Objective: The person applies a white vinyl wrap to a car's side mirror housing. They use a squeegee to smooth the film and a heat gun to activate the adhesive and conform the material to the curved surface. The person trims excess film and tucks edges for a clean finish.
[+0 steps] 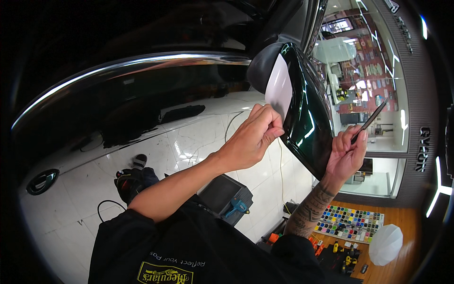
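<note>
My left hand [259, 132] is closed in a pinch at the lower end of a pale whitish strip [280, 87], which looks like the folded-back underside of a film. Beside it, a glossy dark green film [309, 123] covers the car's side mirror and hangs down past it. The mirror's black base [265, 68] shows to the left of the strip. My right hand [346, 154] is wrapped around a slim dark knife [372, 119], its pointed end up and to the right. That hand is by the outer edge of the green film.
The glossy dark car door [165, 80] with a chrome trim [156, 59] spans the left. Below me are a dark grey box [227, 194] with a blue tool [235, 207], and a cable on the tiled floor. Right stand colour samples [350, 222] and a glass partition [397, 75].
</note>
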`<state>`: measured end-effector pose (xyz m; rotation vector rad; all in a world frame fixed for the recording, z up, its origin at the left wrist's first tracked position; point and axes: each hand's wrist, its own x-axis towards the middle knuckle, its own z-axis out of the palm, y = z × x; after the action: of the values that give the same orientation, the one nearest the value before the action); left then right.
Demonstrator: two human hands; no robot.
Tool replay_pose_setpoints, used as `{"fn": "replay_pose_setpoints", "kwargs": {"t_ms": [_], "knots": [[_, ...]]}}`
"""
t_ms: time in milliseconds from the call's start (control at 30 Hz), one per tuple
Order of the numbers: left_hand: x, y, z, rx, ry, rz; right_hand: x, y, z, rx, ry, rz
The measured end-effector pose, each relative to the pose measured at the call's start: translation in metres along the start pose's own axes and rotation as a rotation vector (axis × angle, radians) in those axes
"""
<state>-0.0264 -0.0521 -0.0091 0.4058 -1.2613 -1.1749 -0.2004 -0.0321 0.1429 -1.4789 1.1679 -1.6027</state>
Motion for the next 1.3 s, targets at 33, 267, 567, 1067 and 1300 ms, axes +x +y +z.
{"fn": "replay_pose_setpoints", "kwargs": {"t_ms": [33,267,567,1067,1300], "knots": [[-0.001,0.0,-0.002,0.015,-0.024,0.014,0.0,0.0,0.0,-0.002,-0.006,-0.003],[-0.012,0.003,-0.001,-0.181,0.134,-0.12,-0.001,0.0,0.002,-0.042,-0.008,-0.012],[-0.005,0.008,-0.003,-0.056,0.141,-0.077,-0.002,0.001,0.002,-0.069,-0.02,-0.018],[0.012,0.022,-0.023,-0.343,-0.242,-0.619,-0.003,0.002,-0.003,-0.058,-0.02,-0.009],[0.017,0.044,-0.035,-0.371,-0.219,-0.573,-0.003,0.002,0.0,-0.069,-0.007,-0.014]]}}
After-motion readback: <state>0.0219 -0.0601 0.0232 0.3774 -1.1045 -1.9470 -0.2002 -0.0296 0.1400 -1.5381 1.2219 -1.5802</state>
